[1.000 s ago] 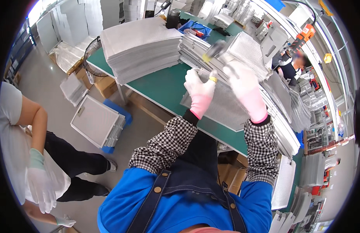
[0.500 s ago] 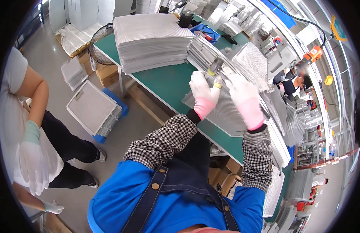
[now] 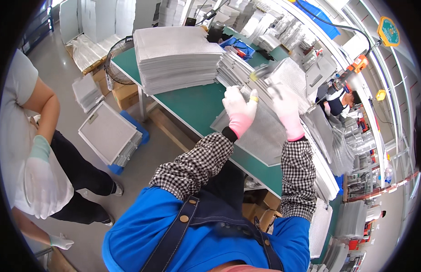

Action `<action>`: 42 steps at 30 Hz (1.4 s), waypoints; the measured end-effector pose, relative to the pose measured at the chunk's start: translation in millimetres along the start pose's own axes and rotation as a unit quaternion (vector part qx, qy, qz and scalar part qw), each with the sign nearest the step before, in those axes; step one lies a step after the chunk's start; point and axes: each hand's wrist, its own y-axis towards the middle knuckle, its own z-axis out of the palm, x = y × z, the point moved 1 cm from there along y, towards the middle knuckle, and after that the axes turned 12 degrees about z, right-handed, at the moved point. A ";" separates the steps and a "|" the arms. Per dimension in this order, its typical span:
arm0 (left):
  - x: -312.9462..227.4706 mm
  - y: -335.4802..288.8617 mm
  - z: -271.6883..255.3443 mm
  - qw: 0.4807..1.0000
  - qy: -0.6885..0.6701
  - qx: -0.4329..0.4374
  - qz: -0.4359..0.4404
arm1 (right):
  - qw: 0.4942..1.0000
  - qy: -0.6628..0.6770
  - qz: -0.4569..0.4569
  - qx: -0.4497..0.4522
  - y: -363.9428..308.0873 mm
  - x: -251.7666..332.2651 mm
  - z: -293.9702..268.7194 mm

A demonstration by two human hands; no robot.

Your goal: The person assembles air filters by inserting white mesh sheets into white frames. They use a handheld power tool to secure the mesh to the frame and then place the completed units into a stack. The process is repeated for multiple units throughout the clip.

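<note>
My right hand [image 3: 285, 106], in a white glove with a pink cuff, is closed round the handle of a mallet. The grey and yellow mallet head [image 3: 259, 72] is smeared by motion, above the far edge of a grey mesh panel [image 3: 260, 131]. The panel lies at an angle on the green table [image 3: 181, 99]. My left hand [image 3: 239, 106], gloved alike with yellow tape on the thumb, is at the panel's far left part. Its fingers are curled and its thumb points up; what they grip is hidden.
A tall stack of mesh sheets [image 3: 178, 63] stands on the table's left. More panels [image 3: 290, 77] lie beyond my hands and to the right. An orange power tool [image 3: 355, 65] hangs at the upper right. A co-worker [image 3: 42, 172] stands at left, beside stacked framed panels [image 3: 108, 131].
The mallet head has swung up and to the right and is now blurred. My right hand has turned slightly with it. My left hand stays about where it was; the view has shifted a little.
</note>
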 end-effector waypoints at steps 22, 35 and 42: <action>25.2 41.4 79.6 0.953 0.214 0.163 -0.141 | 0.775 -0.323 0.543 -0.017 -269.6 -145.3 -73.1; 1.4 -0.3 49.2 0.994 0.029 0.096 -0.053 | 0.945 0.131 0.197 -0.226 17.4 -86.1 -163.8; -12.7 -20.3 70.9 0.992 0.023 0.117 -0.049 | 0.895 0.330 0.253 -0.164 88.6 -87.6 -148.3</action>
